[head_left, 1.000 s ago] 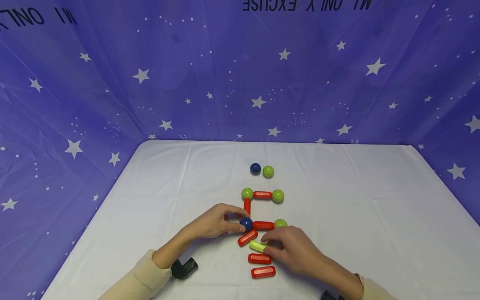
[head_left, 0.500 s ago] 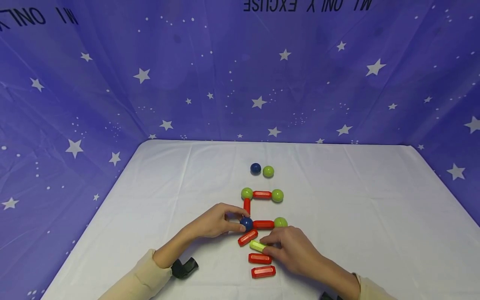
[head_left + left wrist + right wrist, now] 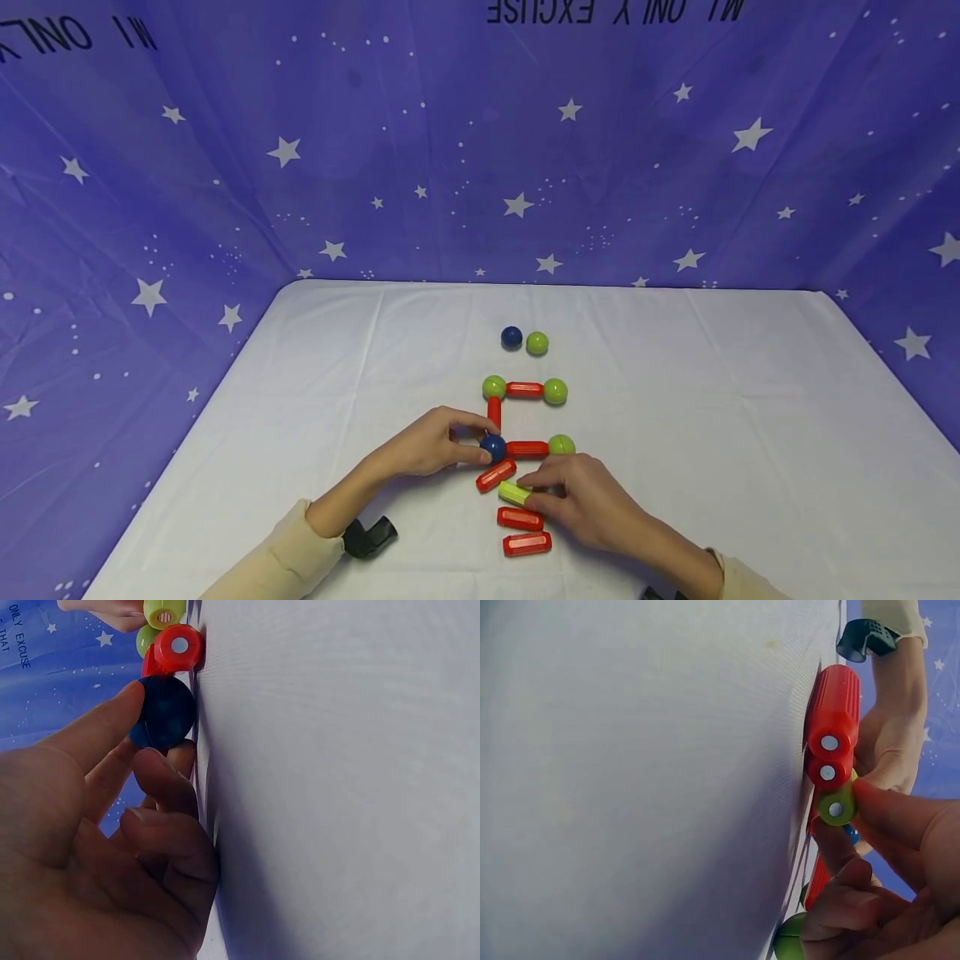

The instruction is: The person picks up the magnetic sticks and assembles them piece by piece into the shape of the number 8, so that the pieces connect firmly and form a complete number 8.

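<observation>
My left hand pinches a blue ball between thumb and fingers; the left wrist view shows the same blue ball at the fingertips. From that ball a red rod runs right to a green ball, and another red rod runs back to a green ball. My right hand pinches a yellow-green rod by its right end. In the right wrist view this yellow-green rod shows a metal disc on its end.
A loose red rod lies just before the blue ball. Two more red rods, a nearer one and a farther one, lie by my right hand. Behind the joined pieces sit a loose blue ball and green ball.
Both hands stay nearly still. The right fingertips have shifted very slightly left along the yellow-green rod.
</observation>
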A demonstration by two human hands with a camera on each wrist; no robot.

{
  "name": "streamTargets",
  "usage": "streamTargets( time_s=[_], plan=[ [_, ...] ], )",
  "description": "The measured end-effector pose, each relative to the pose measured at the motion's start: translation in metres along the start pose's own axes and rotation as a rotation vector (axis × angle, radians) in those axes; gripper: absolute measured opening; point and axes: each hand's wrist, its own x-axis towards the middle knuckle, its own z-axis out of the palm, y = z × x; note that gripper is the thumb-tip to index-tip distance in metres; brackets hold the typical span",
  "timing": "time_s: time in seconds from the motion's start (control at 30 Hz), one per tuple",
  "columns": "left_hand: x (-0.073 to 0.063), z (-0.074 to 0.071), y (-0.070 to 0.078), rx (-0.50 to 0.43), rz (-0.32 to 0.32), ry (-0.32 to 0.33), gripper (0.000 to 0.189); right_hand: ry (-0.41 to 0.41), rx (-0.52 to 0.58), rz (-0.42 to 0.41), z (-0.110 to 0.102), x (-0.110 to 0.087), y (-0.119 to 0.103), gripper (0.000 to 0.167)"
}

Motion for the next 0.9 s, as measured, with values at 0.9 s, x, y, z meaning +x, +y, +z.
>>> streamTargets(
  time_s=[0.9],
  plan=[
    [0.000,0.001,-0.001,-0.006,0.003,-0.001,0.030,0.343,-0.008,0.093,-0.052,-0.006,0.020,0.018]
  ],
)
